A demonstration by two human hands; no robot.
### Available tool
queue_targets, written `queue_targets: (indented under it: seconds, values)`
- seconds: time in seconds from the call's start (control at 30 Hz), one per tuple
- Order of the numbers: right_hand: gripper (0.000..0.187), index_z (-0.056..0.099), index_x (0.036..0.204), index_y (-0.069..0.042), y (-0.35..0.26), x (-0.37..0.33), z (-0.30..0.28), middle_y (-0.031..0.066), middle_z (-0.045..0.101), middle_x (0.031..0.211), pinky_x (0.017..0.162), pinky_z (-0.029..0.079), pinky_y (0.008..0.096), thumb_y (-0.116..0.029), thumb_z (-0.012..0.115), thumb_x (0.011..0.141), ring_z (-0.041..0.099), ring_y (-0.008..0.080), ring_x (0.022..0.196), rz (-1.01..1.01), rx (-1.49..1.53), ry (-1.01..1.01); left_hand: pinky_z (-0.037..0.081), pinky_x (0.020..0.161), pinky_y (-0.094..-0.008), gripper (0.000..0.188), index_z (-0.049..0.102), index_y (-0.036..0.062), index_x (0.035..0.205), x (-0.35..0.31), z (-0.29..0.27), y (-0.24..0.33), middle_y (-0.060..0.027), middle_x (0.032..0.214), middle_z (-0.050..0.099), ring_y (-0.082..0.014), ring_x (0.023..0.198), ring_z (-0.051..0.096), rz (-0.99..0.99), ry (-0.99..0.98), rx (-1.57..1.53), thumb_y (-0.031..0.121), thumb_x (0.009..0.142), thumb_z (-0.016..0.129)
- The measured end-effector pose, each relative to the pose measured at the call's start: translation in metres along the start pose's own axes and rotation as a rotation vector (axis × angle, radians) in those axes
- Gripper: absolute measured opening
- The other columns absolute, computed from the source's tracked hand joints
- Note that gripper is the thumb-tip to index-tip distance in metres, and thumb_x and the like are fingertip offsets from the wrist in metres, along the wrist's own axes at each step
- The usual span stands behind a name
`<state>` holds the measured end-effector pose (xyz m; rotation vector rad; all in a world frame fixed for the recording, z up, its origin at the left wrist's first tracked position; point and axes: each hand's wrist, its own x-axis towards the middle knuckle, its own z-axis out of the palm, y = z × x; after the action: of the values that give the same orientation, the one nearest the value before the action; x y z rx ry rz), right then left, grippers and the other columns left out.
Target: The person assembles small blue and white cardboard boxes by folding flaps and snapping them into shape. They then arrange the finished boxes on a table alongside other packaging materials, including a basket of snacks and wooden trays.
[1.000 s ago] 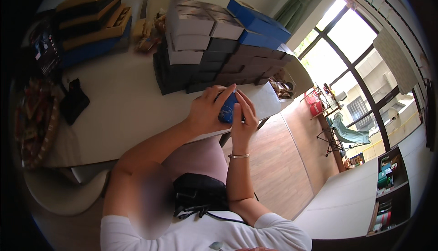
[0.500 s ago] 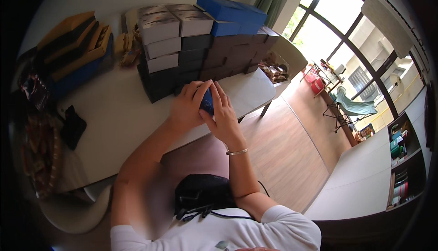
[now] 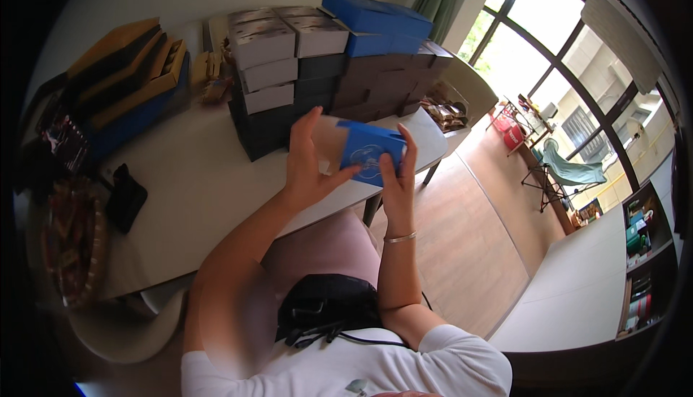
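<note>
A small blue box (image 3: pixel 367 157) with a pale line emblem on its face is held up between my two hands, above the near edge of the table. My right hand (image 3: pixel 399 180), a bracelet at its wrist, is closed on the right side, thumb on the face and fingers along the edge. At the other side my left hand (image 3: pixel 307 169) holds the box, its thumb pressed to the lower corner and its fingers upright along the left edge. Between those fingers and the blue face, a pale brownish part is blurred, so I cannot tell what it is.
Stacked boxes, white (image 3: pixel 267 50), dark (image 3: pixel 368 83) and blue (image 3: pixel 379 22), stand behind my hands on the white table (image 3: pixel 216 180). Open yellow-lined boxes (image 3: pixel 130 58), a black pouch (image 3: pixel 128 198) and a basket of packets (image 3: pixel 72 245) lie left. A folding chair (image 3: pixel 570 166) stands far right.
My hands were wrapped close round the blue thing, mostly covering it. They have moved apart and to the right, and the box's face with its emblem now shows.
</note>
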<state>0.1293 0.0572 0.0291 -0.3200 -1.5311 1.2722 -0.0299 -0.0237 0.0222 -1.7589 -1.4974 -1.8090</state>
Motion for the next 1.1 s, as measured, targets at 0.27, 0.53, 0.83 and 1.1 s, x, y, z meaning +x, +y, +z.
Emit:
queue_targets:
  seconds: [0.27,0.53,0.83,1.1]
  values:
    - [0.025,0.050,0.114,-0.009,0.039,-0.005,0.003,0.0037,0.054,0.101,0.076,0.049,0.0210,-0.011,0.066,0.094,0.056,0.0090,0.089,0.099,0.242,0.226,0.059,0.084,-0.0333,0.106,0.013,0.0084,0.151,-0.004,0.011,-0.017,-0.0187,0.129,0.049,-0.0275,0.111,0.061,-0.522,-0.046,-0.646,0.010,0.074,0.086]
    - [0.055,0.049,0.134,0.002,0.033,0.003,-0.019,0.0053,0.061,0.108,0.088,0.051,0.0259,-0.002,0.073,0.085,0.059,0.0139,0.103,0.229,0.170,-0.210,0.059,0.075,-0.0298,0.097,0.026,0.0102,0.149,-0.005,0.010,-0.022,-0.0138,0.114,0.059,-0.0228,0.107,0.063,-0.486,0.030,-0.521,0.019,0.074,0.087]
    - [0.042,0.049,0.131,0.001,0.039,-0.001,-0.013,0.0048,0.060,0.116,0.093,0.044,0.0263,-0.019,0.063,0.097,0.056,0.0127,0.107,0.130,0.351,-0.116,0.059,0.061,-0.0289,0.074,0.044,0.0065,0.139,-0.003,0.009,-0.017,-0.0096,0.113,0.064,-0.0174,0.099,0.065,-0.791,-0.410,-0.577,0.027,0.080,0.083]
    - [0.026,0.059,0.120,0.000,0.038,0.002,-0.016,0.0042,0.063,0.113,0.086,0.047,0.0251,-0.019,0.053,0.102,0.059,0.0113,0.103,0.311,0.575,0.037,0.058,0.058,-0.0288,0.076,0.041,0.0103,0.141,-0.009,0.008,-0.017,-0.0107,0.113,0.064,-0.0188,0.097,0.066,-0.844,-0.568,-0.569,0.040,0.082,0.079]
